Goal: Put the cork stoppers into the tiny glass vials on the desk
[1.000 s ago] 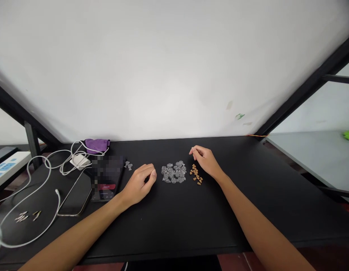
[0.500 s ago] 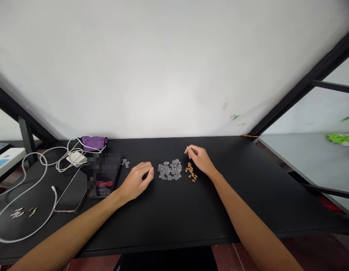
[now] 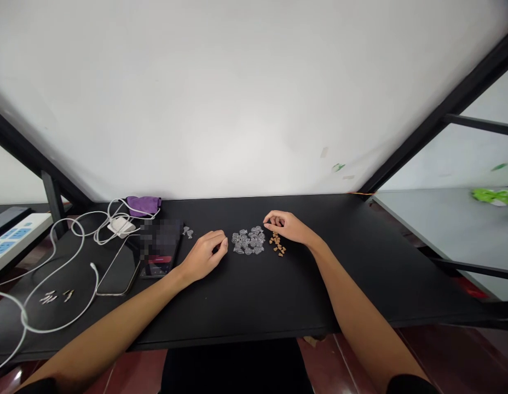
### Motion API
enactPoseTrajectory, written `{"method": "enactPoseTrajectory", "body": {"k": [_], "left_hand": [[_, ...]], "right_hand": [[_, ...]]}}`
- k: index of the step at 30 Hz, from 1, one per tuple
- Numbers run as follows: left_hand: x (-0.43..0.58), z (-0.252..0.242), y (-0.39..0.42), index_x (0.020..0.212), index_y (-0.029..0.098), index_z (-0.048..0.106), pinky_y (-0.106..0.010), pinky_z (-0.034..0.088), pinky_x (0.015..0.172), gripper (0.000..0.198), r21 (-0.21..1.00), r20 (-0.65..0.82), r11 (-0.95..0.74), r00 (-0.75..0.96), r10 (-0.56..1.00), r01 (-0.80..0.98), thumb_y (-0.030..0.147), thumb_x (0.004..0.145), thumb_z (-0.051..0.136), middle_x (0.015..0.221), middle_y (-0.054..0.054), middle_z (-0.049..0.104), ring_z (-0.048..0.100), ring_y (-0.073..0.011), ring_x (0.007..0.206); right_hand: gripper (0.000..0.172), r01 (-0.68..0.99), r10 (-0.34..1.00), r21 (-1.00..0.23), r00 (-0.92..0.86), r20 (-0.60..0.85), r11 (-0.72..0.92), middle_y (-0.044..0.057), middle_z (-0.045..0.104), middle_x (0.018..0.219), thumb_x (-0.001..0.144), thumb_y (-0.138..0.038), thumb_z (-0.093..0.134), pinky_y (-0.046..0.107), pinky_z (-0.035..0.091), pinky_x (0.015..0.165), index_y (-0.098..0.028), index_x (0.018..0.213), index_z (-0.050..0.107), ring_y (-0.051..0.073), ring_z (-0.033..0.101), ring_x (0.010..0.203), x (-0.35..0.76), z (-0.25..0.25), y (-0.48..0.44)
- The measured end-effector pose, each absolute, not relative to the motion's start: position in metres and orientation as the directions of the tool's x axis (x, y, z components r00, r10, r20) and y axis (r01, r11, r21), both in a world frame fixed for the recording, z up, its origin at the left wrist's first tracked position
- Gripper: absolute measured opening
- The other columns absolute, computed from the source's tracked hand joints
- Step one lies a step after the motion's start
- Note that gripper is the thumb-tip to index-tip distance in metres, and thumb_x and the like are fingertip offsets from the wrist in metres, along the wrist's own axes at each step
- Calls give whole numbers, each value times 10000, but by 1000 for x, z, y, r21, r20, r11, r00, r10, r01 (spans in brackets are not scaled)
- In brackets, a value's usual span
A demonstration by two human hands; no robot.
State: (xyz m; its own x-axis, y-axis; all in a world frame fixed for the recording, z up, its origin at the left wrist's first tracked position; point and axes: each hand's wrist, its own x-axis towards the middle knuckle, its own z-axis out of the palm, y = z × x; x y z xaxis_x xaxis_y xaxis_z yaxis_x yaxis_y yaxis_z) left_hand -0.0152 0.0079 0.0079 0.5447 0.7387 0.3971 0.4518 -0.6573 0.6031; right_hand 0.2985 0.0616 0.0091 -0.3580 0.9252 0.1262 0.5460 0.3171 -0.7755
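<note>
A heap of small transparent plastic pieces [image 3: 248, 242] lies in the middle of the black desk [image 3: 254, 295]. My right hand [image 3: 287, 227] sits above and right of the heap, with bunched fingertips at its upper right edge. Just below that hand lies a small cluster of orange-brown granules [image 3: 278, 244]. My left hand [image 3: 205, 255] rests on the desk left of the heap, its fingers curled and nearly touching the heap. Neither hand shows anything held, though small pieces could hide in the fingers.
Left of my left hand lie a few transparent pieces [image 3: 188, 232], a blurred phone [image 3: 160, 262], a second phone [image 3: 118, 268], a white charger [image 3: 121, 226], tangled white cables [image 3: 61, 312] and a purple cloth [image 3: 143, 206]. A white power strip [image 3: 16, 243] stands beyond the desk's left side.
My right hand has moved left, its fingertips reaching the heap's edge. My left hand has barely moved. The view has tilted, showing more floor below the desk.
</note>
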Motion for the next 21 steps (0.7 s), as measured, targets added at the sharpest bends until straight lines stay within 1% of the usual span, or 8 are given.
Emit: {"method": "enactPoseTrajectory", "body": {"k": [5, 9, 15, 21], "left_hand": [[-15, 7, 9, 748, 192, 489, -322, 405, 773, 363, 600, 402, -668, 557, 727, 440, 263, 1082, 366, 752, -16, 546, 525, -164, 736], [-15, 7, 10, 748, 191, 487, -316, 398, 765, 358, 610, 410, -666, 549, 729, 430, 260, 1079, 370, 756, -16, 545, 522, -163, 739], [-14, 6, 11, 747, 190, 478, -310, 390, 759, 355, 617, 417, -664, 539, 731, 423, 264, 1078, 375, 753, -10, 531, 510, -158, 734], [-13, 7, 11, 740, 192, 452, -310, 383, 758, 354, 607, 420, -671, 545, 726, 426, 260, 1078, 372, 742, -2, 503, 491, -152, 725]], "right_hand": [[337, 579, 901, -720, -408, 150, 382, 6, 503, 829, 925, -510, 630, 313, 397, 659, -233, 1050, 776, 147, 418, 660, 297, 9, 63], [358, 576, 885, -711, -442, 146, 405, 11, 492, 860, 937, -527, 637, 320, 419, 713, -265, 1132, 783, 164, 444, 713, 297, 6, 65], [395, 584, 875, -701, -470, 118, 408, 7, 460, 854, 942, -577, 632, 315, 409, 704, -279, 1145, 796, 163, 429, 714, 295, 0, 67], [402, 577, 872, -713, -480, 97, 398, 4, 452, 865, 967, -572, 587, 322, 411, 721, -295, 1196, 768, 168, 437, 730, 296, 1, 67]]}}
